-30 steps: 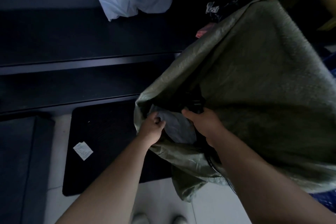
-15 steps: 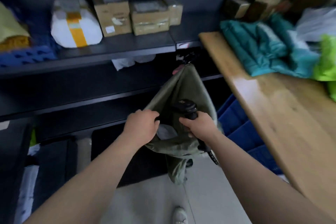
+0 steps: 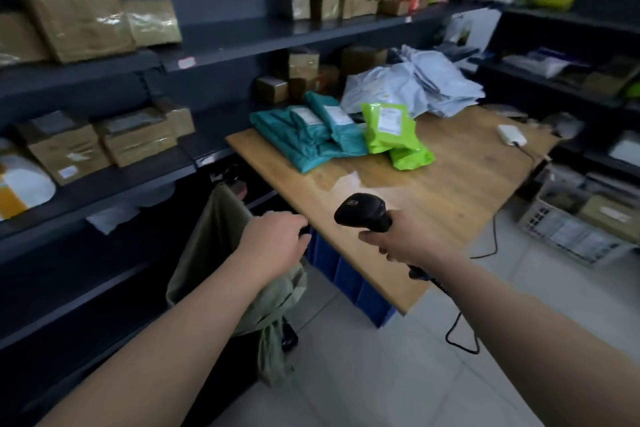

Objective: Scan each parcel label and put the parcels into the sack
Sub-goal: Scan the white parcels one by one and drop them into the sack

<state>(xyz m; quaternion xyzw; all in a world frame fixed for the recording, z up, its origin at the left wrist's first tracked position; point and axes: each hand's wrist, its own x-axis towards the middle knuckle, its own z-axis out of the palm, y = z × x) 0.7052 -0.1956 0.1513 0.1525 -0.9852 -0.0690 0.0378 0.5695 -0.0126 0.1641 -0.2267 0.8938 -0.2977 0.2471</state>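
The olive-green sack [image 3: 221,239] hangs open beside the left end of the wooden table [image 3: 450,191]. My left hand [image 3: 273,243] hovers over the sack's mouth with its fingers curled, and nothing shows in them. My right hand [image 3: 405,239] grips a black barcode scanner [image 3: 363,213] above the table's near edge, its head turned toward the parcels. Teal parcels [image 3: 308,139] and bright green parcels [image 3: 391,130] with white labels lie at the table's far left. Behind them is a heap of pale grey mailers [image 3: 419,83].
Dark shelves [image 3: 173,59] on the left and back hold several taped cardboard boxes [image 3: 83,24]. Blue crates [image 3: 346,277] stand under the table. The scanner's black cable [image 3: 462,329] trails to the tiled floor. A small white device [image 3: 512,134] lies at the table's far right.
My view has risen from the sack's inside to the table. My left hand has let go of the sack's rim and lifted. My right hand has drawn the scanner out, toward the table.
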